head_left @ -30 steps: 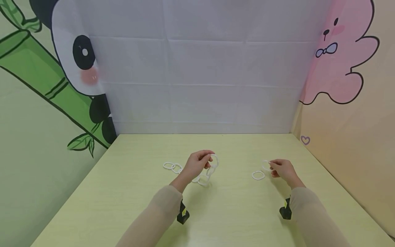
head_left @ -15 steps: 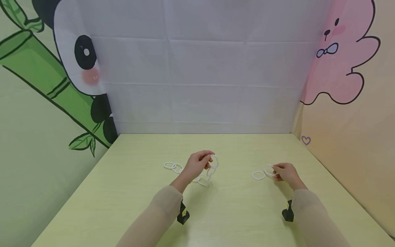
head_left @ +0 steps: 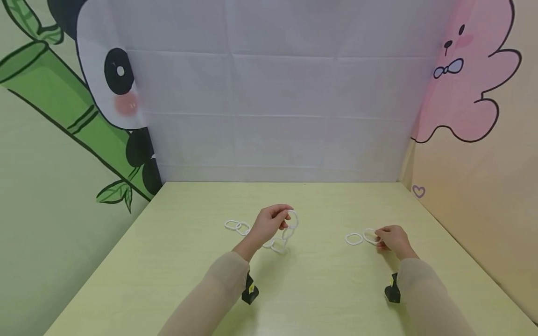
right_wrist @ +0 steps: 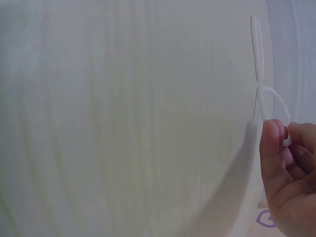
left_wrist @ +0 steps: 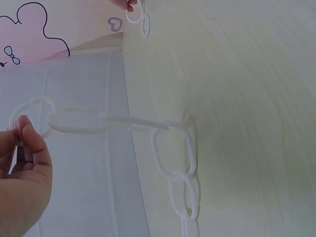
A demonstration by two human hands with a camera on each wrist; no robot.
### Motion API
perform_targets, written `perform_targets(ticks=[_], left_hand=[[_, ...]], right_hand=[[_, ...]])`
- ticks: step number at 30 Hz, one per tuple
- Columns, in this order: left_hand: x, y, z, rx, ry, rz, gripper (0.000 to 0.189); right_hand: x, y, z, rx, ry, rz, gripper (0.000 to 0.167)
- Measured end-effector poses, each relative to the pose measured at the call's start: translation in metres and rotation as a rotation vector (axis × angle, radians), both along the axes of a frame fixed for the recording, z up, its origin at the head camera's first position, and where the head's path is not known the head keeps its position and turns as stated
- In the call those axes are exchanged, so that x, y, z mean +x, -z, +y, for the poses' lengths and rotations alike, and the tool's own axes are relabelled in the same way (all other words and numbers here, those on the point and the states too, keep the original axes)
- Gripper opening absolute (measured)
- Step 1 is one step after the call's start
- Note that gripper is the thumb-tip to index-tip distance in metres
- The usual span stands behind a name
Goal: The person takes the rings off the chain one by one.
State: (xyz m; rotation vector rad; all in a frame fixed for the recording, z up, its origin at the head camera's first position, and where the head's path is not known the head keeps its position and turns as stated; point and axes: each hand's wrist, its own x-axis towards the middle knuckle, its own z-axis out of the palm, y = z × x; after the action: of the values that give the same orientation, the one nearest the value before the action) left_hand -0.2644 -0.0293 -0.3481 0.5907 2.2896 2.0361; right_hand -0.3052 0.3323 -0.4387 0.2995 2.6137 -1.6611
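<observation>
My left hand [head_left: 265,226] pinches the end link of a white plastic chain [left_wrist: 79,130] between thumb and fingers. Part of the chain hangs below that hand, and several more links lie on the table; my wrist and forearm hide its middle in the head view. Over on the right, my right hand [head_left: 392,239] pinches a single white link [right_wrist: 262,102] low over the table, tilted with its far end at or near the surface. Just left of it a second loose link [right_wrist: 257,49] lies flat. Whether those two touch, I cannot tell.
The pale wooden table [head_left: 319,289] runs back to a white cloth [head_left: 277,93]. Printed walls stand on both sides, a panda with bamboo [head_left: 63,88] at left and a pink animal [head_left: 470,93] at right. A black wrist camera [head_left: 250,291] sits under each sleeve.
The right hand has come down and slightly to the right, lowering its link beside the loose one. My left hand and the chain have hardly moved.
</observation>
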Motion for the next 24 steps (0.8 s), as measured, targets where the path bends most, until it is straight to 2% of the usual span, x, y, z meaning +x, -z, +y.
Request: perform_targets(ticks=[16, 24], left_hand=[[-0.001, 0.001, 0.001, -0.002, -0.004, -0.003, 0.024], [-0.002, 0.002, 0.001, 0.002, -0.014, -0.008, 0.023]], right_hand=[[-0.002, 0.009, 0.006, 0.033, 0.067, -0.016, 0.022], [-0.002, 0.014, 0.01, 0.052, 0.071, -0.012, 0.014]])
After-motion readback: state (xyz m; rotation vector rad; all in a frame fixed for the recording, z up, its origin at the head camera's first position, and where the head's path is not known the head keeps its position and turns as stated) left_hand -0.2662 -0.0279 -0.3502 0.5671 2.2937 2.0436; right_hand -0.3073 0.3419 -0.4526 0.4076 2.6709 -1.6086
